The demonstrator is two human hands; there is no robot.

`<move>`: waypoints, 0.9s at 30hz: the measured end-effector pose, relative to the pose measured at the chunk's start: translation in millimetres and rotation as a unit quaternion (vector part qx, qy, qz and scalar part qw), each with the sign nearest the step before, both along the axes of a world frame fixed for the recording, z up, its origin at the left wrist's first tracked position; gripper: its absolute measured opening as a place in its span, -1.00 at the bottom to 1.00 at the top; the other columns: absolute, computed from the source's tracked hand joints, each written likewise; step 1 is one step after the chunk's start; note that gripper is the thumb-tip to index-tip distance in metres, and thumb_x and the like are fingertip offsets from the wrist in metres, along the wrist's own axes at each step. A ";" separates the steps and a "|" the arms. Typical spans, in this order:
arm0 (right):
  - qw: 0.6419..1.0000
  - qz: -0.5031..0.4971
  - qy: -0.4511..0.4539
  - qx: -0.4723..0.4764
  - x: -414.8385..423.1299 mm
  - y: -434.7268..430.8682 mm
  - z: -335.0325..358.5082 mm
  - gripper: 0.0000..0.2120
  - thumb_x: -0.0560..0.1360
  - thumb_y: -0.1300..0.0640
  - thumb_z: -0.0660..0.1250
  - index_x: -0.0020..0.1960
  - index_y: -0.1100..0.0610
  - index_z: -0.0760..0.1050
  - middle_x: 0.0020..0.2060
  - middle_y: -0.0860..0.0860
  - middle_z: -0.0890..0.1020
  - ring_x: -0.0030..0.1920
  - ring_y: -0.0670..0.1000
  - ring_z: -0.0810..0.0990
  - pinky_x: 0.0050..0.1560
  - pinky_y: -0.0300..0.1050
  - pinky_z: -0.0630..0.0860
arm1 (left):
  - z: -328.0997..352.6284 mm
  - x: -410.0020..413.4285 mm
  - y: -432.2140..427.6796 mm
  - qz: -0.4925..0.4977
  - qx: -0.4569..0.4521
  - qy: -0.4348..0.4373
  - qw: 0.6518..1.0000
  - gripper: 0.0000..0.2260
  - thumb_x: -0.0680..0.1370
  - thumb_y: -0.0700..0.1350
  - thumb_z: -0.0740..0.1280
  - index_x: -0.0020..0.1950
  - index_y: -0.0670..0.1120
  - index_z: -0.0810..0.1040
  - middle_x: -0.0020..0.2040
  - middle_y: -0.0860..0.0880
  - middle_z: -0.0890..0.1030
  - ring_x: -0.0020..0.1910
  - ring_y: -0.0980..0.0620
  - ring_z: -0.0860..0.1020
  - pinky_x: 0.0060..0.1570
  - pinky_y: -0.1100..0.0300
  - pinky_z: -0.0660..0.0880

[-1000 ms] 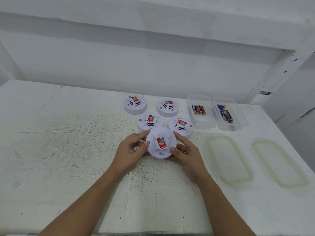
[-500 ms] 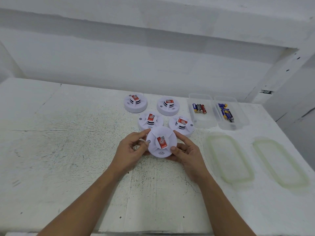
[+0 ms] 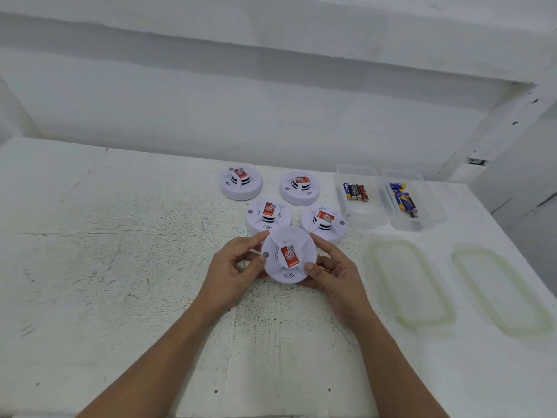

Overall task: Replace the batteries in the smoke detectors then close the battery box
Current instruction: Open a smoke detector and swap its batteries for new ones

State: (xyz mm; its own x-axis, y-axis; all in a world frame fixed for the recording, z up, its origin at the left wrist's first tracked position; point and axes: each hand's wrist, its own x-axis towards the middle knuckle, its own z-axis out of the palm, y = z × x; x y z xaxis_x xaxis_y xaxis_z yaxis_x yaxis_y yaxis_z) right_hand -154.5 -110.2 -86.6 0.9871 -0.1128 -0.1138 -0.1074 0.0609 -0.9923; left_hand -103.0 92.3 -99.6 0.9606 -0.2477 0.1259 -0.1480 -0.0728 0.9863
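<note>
Smoke detector [image 3: 287, 254] held between both hands, left hand [image 3: 233, 271] at its 9 o'clock rim, right hand [image 3: 333, 271] at 3 o'clock, each grip closed on it just above the surface [image 3: 120, 267]. Four more detectors [image 3: 241, 183] at 12 o'clock. Battery boxes [image 3: 360, 220] open at 2 o'clock, lids [image 3: 407, 282] at 3. Probably first step: opening the casing; next, twisting or prying needed.

I see five round white smoke detectors with red labels at frame centre. The nearest detector [image 3: 287, 255] is lifted and tilted toward me; the four others [image 3: 268, 218] lie flat behind it. At upper right, two clear open battery boxes [image 3: 360, 218] hold batteries [image 3: 355, 192], and their lids [image 3: 408, 282] lie flat just below.
</note>
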 end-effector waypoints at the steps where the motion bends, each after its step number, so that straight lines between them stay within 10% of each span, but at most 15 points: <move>1: 1.000 -0.002 -0.001 -0.003 -0.7 0.3 0.1 -0.51 0.46 0.26 0.39 0.36 0.00 0.43 0.04 0.12 0.68 0.08 0.12 0.65 0.05 0.14 0.60 | -0.3 -0.3 -0.5 0.001 0.002 -0.004 1.000 -0.66 0.51 -0.22 0.39 0.26 0.03 0.58 0.02 -0.02 0.58 -0.07 0.00 0.58 -0.08 0.03 0.62; 27: 0.970 0.001 -0.042 -0.239 100.6 166.1 28.7 -0.70 0.52 0.18 0.31 0.16 -0.09 0.37 -0.13 -0.22 0.54 -0.13 -0.22 0.57 -0.30 -0.49 0.43 | 19.4 84.7 112.6 0.214 0.078 0.002 0.974 -0.89 0.52 -0.10 0.38 0.04 0.02 0.57 -0.07 0.15 0.63 -0.08 0.21 0.58 -0.22 0.44 0.45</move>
